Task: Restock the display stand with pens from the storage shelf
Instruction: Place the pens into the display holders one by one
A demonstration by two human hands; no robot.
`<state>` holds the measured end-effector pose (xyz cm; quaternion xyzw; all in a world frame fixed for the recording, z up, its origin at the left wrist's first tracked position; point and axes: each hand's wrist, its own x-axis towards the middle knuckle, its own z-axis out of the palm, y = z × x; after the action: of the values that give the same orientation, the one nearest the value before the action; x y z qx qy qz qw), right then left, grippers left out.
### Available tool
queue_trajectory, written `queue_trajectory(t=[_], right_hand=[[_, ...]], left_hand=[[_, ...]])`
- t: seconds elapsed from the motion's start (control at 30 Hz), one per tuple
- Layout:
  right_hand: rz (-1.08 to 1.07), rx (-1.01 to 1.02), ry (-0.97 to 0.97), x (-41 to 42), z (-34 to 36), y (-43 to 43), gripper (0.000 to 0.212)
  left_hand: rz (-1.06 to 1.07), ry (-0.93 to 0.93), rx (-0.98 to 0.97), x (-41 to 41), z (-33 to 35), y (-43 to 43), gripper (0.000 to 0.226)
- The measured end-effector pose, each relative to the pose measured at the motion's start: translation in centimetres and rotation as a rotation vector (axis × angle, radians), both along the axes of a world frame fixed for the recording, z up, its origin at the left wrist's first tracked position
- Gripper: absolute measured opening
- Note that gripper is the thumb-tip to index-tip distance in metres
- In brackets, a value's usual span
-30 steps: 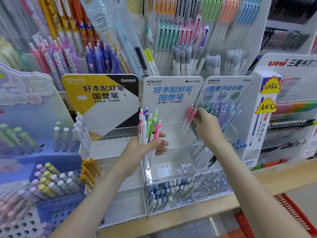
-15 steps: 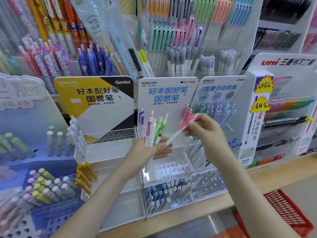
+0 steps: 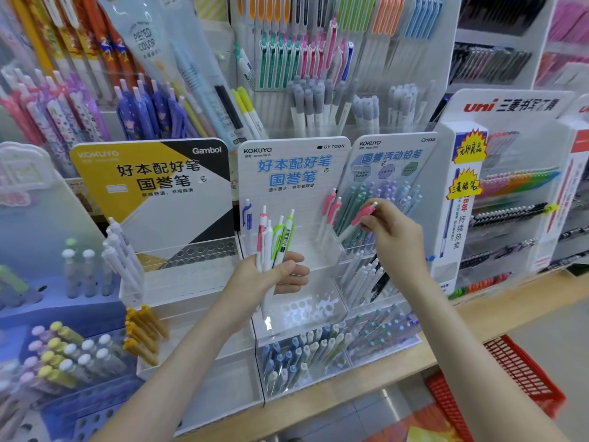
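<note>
Pink-clipped pen is being pinched aslant by the right hand beside two pink pens in the display stand — the left hand is gripping spare pens. Likely the slotting step; it is needing uprighting, then lowering in.

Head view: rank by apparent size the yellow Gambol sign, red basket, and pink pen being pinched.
1. Yellow Gambol sign.
2. Red basket, partly hidden by the arm.
3. Pink pen in the right hand.
</note>
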<state>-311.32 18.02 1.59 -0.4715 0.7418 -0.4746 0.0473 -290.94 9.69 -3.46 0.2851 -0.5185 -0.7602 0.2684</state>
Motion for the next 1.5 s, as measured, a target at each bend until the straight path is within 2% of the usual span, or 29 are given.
queue_trajectory(t=[0.27,0.43,0.57,0.67,0.8,0.93,1.03,1.1,1.2,1.27,1.4,1.5], right_hand=[[0.072,0.01,0.002,0.2,0.1,-0.6,0.014],[0.065,0.185,0.052,0.1,-0.8,-1.7,0.011],[-0.008,0.202,-0.046,0.1,-1.4,-2.6,0.015],[-0.023,0.201,-0.046,0.1,-1.1,-3.0,0.017],[0.043,0.272,0.012,-0.2,-1.3,-3.5,0.014],[-0.008,0.311,0.079,-0.1,-1.6,-3.4,0.013],[-0.104,0.189,0.137,1.8,-1.2,-2.3,0.013],[-0.033,0.096,0.056,3.8,-0.4,-1.5,0.017],[0.325,0.241,-0.176,6.9,0.6,-1.1,0.016],[0.459,0.28,-0.279,8.0,0.4,-1.4,0.008],[0.455,0.174,-0.486,7.2,0.6,-2.1,0.004],[0.305,-0.093,-0.647,5.5,1.6,-2.9,0.001]], left_hand=[[-0.026,0.015,0.016,0.3,-0.2,0.3,0.012],[-0.056,0.016,0.002,0.6,0.1,0.4,0.012],[-0.078,0.013,-0.001,0.8,0.0,0.4,0.013],[-0.085,0.012,-0.006,0.8,-0.1,0.5,0.017],[-0.086,0.025,-0.006,0.8,-0.1,0.5,0.024],[-0.075,0.021,-0.02,0.9,-0.2,0.4,0.013],[-0.068,0.02,-0.021,1.3,-0.3,0.2,0.013],[-0.071,0.016,-0.016,1.5,-0.4,0.1,0.013],[-0.092,0.013,-0.014,1.7,-0.3,0.2,0.018],[-0.125,0.007,-0.03,1.7,-0.2,0.3,0.023],[-0.114,0.004,-0.033,2.2,-0.1,0.0,0.019],[-0.013,-0.042,-0.05,3.0,-0.2,-0.5,0.012]])
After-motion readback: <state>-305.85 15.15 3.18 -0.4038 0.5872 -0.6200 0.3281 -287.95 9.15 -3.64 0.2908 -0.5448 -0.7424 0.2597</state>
